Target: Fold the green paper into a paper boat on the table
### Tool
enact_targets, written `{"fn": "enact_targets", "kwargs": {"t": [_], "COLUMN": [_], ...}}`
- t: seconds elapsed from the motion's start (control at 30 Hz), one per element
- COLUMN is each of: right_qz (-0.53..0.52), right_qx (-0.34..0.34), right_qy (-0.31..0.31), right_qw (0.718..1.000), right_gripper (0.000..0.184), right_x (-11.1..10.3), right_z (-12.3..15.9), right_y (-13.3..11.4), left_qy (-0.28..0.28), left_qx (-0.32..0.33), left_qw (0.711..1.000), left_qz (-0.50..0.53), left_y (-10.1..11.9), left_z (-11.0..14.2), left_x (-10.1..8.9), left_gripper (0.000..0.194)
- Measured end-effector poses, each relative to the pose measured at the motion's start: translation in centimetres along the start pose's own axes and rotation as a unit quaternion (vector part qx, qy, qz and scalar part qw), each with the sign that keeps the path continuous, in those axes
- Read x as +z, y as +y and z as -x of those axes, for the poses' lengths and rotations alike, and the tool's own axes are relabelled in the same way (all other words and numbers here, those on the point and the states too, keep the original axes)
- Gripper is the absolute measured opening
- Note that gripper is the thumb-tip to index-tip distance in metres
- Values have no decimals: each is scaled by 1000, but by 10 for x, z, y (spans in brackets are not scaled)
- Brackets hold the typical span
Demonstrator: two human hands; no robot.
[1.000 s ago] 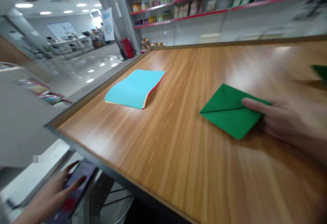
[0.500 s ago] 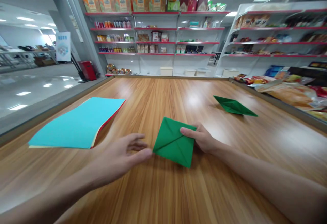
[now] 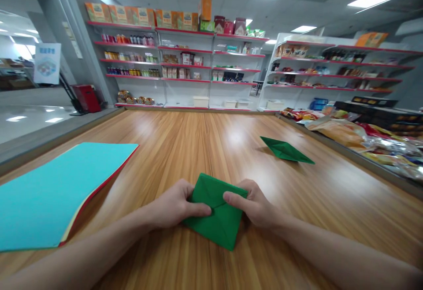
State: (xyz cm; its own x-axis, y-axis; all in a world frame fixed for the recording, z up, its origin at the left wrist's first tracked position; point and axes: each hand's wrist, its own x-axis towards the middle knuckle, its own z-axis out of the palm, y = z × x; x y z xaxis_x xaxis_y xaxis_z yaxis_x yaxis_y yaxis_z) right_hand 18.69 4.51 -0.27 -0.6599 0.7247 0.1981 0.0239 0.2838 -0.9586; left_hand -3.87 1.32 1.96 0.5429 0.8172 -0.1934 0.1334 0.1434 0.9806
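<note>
A folded green paper square (image 3: 214, 226), creased along its diagonals, is held between both hands just above the wooden table (image 3: 185, 149). My left hand (image 3: 178, 204) is closed on its left corner, thumb on top and fingers underneath. On the upper right side, my right hand (image 3: 256, 202) grips it the same way, with its thumb pressed on the face. The fingers beneath the paper are hidden. A second folded green paper piece (image 3: 287, 150), pointed at both ends, lies farther off to the right.
A stack of coloured paper sheets (image 3: 62, 188), light blue on top with yellow and red edges below, lies at the left. Bagged snacks (image 3: 340, 131) fill the area past the table's right edge. Stocked shelves (image 3: 185, 65) stand behind.
My left hand, open beside the paper before, has closed on its left corner. My right hand keeps its hold. The view has shifted, so the scene sits lower and farther left.
</note>
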Motion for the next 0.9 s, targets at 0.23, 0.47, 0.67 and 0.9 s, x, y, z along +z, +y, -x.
{"fn": "enact_targets", "kwargs": {"t": [0.23, 0.47, 0.67, 0.9], "right_qz": [-13, -123, -108, -39], "right_qx": [41, 60, 54, 53], "right_qy": [99, 132, 239, 174], "right_qw": [994, 982, 964, 983], "right_gripper": [46, 40, 46, 52], "right_x": [-5, -4, -16, -10], "right_z": [-4, -8, -12, -10], "right_y": [10, 11, 22, 14], "left_qy": [51, 38, 219, 106], "left_qx": [60, 96, 109, 158], "left_qw": [997, 994, 969, 982], "left_qz": [-23, 24, 43, -12], "left_y": [-8, -12, -21, -24], "left_z": [-9, -12, -20, -13], "left_x": [-11, -8, -16, -16], "left_gripper": [32, 40, 41, 50]}}
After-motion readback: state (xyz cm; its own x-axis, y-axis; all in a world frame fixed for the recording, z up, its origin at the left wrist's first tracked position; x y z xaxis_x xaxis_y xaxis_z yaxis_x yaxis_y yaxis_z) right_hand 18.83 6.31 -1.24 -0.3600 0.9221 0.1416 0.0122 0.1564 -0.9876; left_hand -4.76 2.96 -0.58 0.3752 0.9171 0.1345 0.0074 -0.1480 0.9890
